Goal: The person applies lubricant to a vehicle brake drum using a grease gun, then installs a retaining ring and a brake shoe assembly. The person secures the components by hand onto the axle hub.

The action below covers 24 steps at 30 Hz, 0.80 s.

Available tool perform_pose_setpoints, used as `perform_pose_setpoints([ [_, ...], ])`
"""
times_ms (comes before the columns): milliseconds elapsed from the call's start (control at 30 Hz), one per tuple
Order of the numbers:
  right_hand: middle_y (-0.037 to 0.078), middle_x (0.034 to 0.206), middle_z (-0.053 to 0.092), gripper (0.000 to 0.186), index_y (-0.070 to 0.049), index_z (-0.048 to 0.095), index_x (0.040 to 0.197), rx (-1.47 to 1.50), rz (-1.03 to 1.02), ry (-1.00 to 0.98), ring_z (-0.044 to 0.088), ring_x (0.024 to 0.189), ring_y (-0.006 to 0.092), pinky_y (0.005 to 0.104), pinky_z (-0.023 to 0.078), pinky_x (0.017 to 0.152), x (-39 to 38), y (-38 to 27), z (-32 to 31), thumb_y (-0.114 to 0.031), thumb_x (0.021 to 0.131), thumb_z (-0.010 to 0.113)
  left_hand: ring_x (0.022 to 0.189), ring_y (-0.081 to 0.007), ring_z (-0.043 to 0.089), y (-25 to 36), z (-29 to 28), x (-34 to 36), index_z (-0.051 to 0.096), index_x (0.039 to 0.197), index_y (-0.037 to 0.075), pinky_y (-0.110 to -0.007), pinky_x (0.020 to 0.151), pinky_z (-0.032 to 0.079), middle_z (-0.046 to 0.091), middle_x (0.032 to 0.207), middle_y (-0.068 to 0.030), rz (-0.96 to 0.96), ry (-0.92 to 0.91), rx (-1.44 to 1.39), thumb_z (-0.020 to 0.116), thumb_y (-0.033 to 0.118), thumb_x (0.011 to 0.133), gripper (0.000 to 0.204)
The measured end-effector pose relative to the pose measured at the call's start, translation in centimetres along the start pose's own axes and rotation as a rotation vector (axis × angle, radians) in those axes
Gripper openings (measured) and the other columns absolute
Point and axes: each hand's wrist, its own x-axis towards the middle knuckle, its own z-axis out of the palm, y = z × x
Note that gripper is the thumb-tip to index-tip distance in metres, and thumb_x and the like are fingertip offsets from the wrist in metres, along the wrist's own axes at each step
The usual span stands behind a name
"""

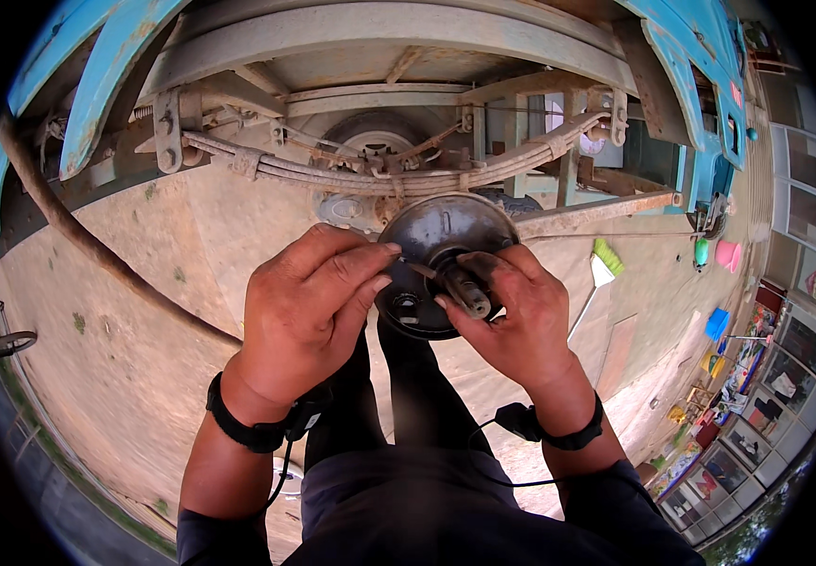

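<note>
In front of me, below the vehicle's leaf spring, is a dark, greasy round metal drum [445,226]. A thick stub shaft [469,294] sticks out from its middle toward me. My right hand [526,307] has its thumb and blackened fingers closed around this shaft. My left hand [318,302] is at the drum's left side, with thumb and fingertips pinched together. Whatever sits in that pinch is too small to make out. A thin rust-brown piece [421,270] shows between the left fingertips and the shaft; I cannot tell whether either hand touches it.
The rusty leaf spring [408,181] spans under the blue vehicle body [115,85], with a wheel [375,137] behind it. A long wooden pole [110,250] slants down on the left. To the right are a green broom [604,259], a pink bucket [728,255] and cluttered shelves [724,406].
</note>
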Motion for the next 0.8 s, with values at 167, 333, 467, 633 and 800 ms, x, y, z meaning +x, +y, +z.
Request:
perform_pose_setpoints([
  [167, 0.011, 0.096, 0.069, 0.045, -0.006, 0.072, 0.109, -0.014, 0.05, -0.036, 0.072, 0.076, 0.0275, 0.0363, 0.059, 0.063, -0.3, -0.3, 0.1, -0.013, 0.071, 0.093, 0.081, -0.026, 0.069, -1.1, -0.7, -2.1, 0.072, 0.115, 0.004, -0.033, 0.065, 0.056, 0.068, 0.101, -0.0123, -0.069, 0.022, 0.016, 0.078, -0.008, 0.086, 0.032],
  [333, 0.012, 0.097, 0.07, 0.045, -0.005, 0.071, 0.111, -0.018, 0.025, -0.004, 0.072, 0.077, 0.0292, 0.0366, 0.059, 0.064, -0.2, -0.5, 0.1, -0.011, 0.071, 0.093, 0.079, -0.026, 0.069, -1.7, 0.0, -2.7, 0.074, 0.11, 0.004, -0.034, 0.064, 0.055, 0.068, 0.099, -0.0118, -0.109, 0.045, 0.005, 0.08, -0.007, 0.084, 0.028],
  [467, 0.013, 0.097, 0.07, 0.045, -0.005, 0.071, 0.111, -0.007, 0.022, 0.008, 0.072, 0.078, 0.0308, 0.038, 0.059, 0.066, -0.3, -0.3, 0.5, -0.01, 0.071, 0.092, 0.079, -0.027, 0.069, -0.6, 0.6, -1.2, 0.076, 0.104, 0.005, -0.035, 0.065, 0.056, 0.067, 0.098, -0.0098, -0.079, -0.019, 0.098, 0.082, -0.002, 0.082, 0.024],
  [633, 0.012, 0.095, 0.07, 0.042, -0.005, 0.071, 0.108, -0.024, 0.046, 0.006, 0.072, 0.078, 0.032, 0.0393, 0.058, 0.067, -0.2, -0.8, 0.5, -0.01, 0.071, 0.091, 0.081, -0.0271, 0.068, 0.0, 1.2, 0.2, 0.074, 0.095, 0.009, -0.039, 0.064, 0.056, 0.06, 0.09, -0.0056, -0.047, -0.069, 0.245, 0.08, 0.009, 0.08, 0.016],
  [800, 0.012, 0.093, 0.07, 0.04, -0.006, 0.072, 0.107, -0.021, 0.037, 0.018, 0.071, 0.076, 0.0322, 0.0394, 0.058, 0.066, -0.2, -0.8, 0.7, -0.01, 0.072, 0.09, 0.078, -0.0285, 0.068, -0.3, 1.3, 0.2, 0.074, 0.097, 0.008, -0.04, 0.065, 0.056, 0.061, 0.092, -0.0066, -0.046, -0.098, 0.285, 0.081, 0.006, 0.082, 0.017],
])
